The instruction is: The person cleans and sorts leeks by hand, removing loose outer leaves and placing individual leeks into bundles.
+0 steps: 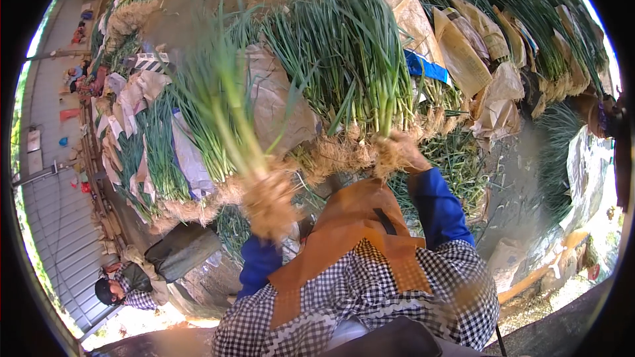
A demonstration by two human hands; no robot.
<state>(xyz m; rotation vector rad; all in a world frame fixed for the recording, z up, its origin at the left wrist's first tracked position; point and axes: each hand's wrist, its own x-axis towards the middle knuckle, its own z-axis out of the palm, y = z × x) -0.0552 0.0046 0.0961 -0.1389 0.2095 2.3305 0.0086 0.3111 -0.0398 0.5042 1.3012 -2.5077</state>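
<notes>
Scallions (218, 112): a light, floppy, bruisable bunch, best gripped just above the roots. Left hand (271, 208) looks closed on it; right hand (397, 152) clutches another bunch (357, 59).

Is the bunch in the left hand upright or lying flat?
Upright: the onion bunch has its roots down at the left hand, leaves pointing up.
</notes>
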